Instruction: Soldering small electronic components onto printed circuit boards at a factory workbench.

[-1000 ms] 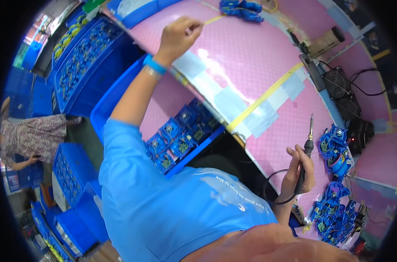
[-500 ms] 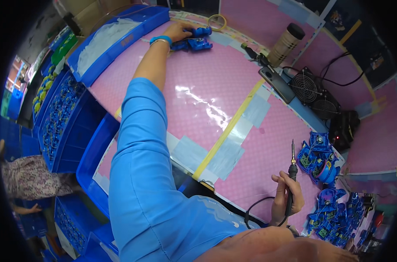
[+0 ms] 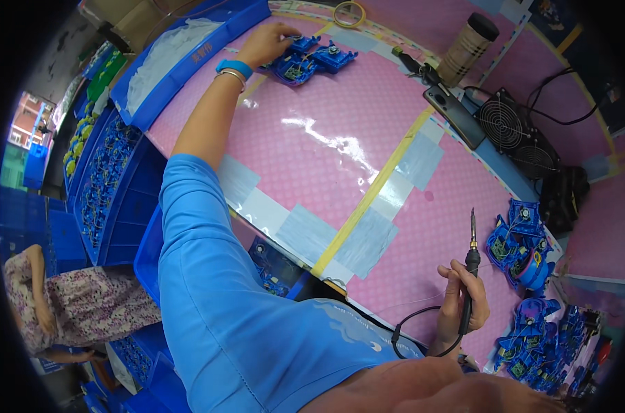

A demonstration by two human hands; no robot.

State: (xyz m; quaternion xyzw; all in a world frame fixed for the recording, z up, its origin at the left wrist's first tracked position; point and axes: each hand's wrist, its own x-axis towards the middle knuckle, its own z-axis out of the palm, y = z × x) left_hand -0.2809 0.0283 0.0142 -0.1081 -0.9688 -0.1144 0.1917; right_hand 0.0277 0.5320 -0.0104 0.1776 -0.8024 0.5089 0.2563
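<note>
Far across the pink work mat, my left hand (image 3: 270,45) has its fingers bent onto the edge of a blue plastic housing (image 3: 297,67) with a circuit board inside. A second blue housing piece (image 3: 336,59) lies against it on the right. Part of my left fingertips is hidden behind the housing. At the near right my right hand (image 3: 472,306) is closed round the black handle of a soldering iron (image 3: 472,259), its metal tip pointing up and away. The iron's cable loops beside my wrist, and a thin wire runs left from near that hand.
Piled blue housings with boards (image 3: 525,337) lie at the right edge. Along the far right stand a phone (image 3: 457,117), a fan unit (image 3: 505,125) and a checked tumbler (image 3: 467,51). Tape roll (image 3: 349,14) sits at the back. Blue bins (image 3: 137,113) line the left, near another person (image 3: 92,303).
My left hand has shifted left, and the blue housings now lie turned, with more of the board showing. The soldering iron remains in my right hand. At left, the other person shows more.
</note>
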